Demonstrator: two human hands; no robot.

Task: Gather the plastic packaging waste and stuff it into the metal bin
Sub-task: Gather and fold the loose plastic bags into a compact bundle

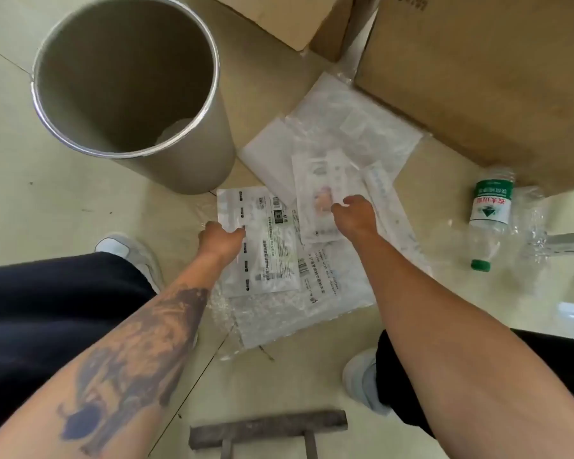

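A heap of clear and white plastic packaging (328, 150) lies flat on the tiled floor, to the right of the metal bin (126, 77). The bin stands upright and open, with something pale at its bottom. My left hand (221, 238) pinches the left edge of a printed plastic bag (269, 250). My right hand (355, 215) is closed on a small clear pouch (318, 193) lying on top of the heap. Bubble wrap (279, 319) sticks out under the bags, close to my feet.
Cardboard boxes (478, 77) stand behind and to the right of the heap. A crushed plastic bottle (489, 220) with a green cap lies at the right, beside more clear film (531, 226). A rusty metal bar (269, 429) lies near the bottom edge. My shoes flank the heap.
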